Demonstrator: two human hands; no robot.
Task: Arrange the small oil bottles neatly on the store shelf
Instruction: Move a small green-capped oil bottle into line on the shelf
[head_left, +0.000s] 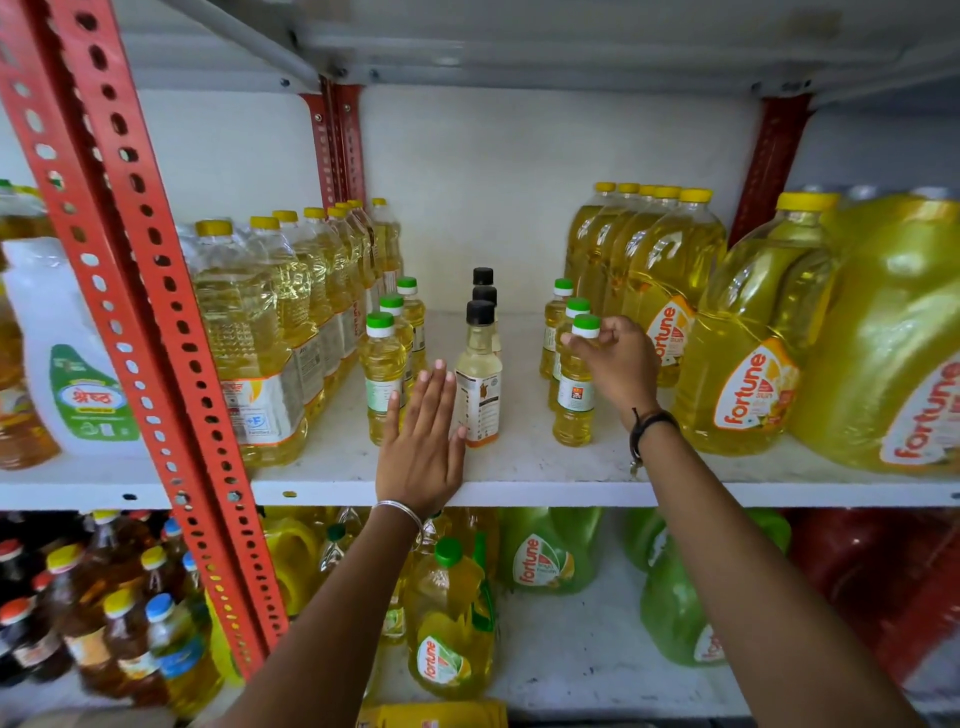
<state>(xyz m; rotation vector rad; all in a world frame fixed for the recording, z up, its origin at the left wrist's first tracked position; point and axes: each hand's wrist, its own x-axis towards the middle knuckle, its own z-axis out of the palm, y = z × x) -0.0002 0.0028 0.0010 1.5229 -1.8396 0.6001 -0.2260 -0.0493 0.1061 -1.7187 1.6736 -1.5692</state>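
While flanked by large oil jugs (670, 312), three small-bottle rows (479, 374) between.

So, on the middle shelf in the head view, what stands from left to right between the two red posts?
Yellow-capped bottles → left green-capped row → left hand → black-capped row → right green-capped row → right hand → Fortune jugs.
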